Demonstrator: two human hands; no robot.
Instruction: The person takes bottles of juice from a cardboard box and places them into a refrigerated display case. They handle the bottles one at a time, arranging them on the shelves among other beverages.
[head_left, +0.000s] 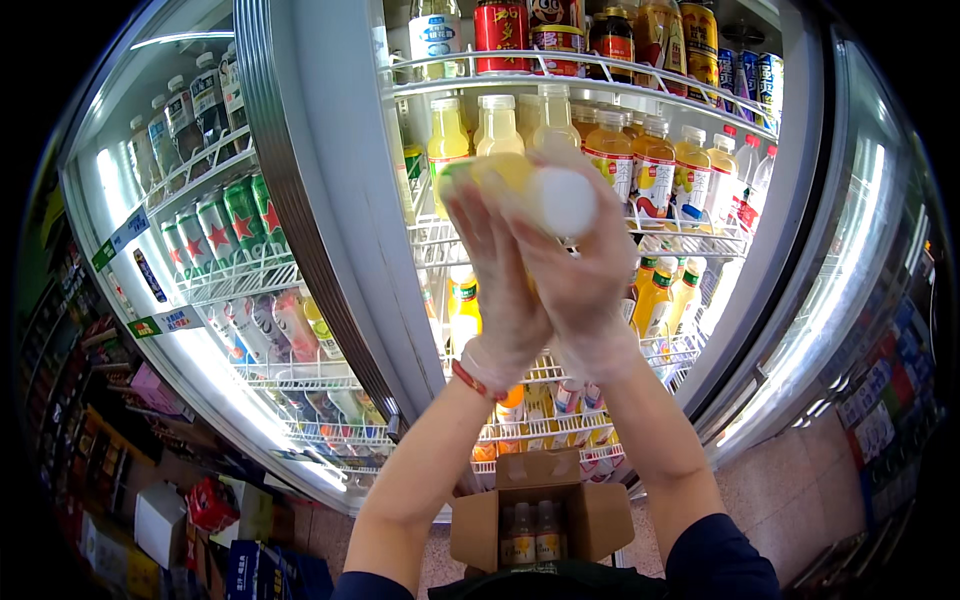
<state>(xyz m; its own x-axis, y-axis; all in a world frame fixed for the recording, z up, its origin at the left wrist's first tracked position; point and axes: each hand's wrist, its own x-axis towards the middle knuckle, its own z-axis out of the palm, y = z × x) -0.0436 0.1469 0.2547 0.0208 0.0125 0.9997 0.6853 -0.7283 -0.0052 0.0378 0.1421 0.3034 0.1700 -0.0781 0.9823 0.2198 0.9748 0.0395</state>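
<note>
A yellow drink bottle (510, 171) with a white cap is raised before the open display fridge, blurred by motion. Its cap end points towards me. My left hand (499, 277) presses against it from the left, in a thin translucent glove, with a red bracelet at the wrist. My right hand (589, 277), gloved likewise, wraps its right side near the cap. Behind the hands, pale yellow bottles (499, 127) and labelled amber bottles (651, 169) stand upright on a white wire shelf (442, 241). Below my forearms, an open cardboard box (474, 525) holds clear-capped bottles (536, 534).
Cans and bottles fill the upper shelf (525, 81); orange juice bottles (660, 296) stand lower. At left, a closed glass door fronts green beer cans (240, 217). The opened fridge door (847, 247) stands right. Cartons (251, 566) sit on the floor at lower left.
</note>
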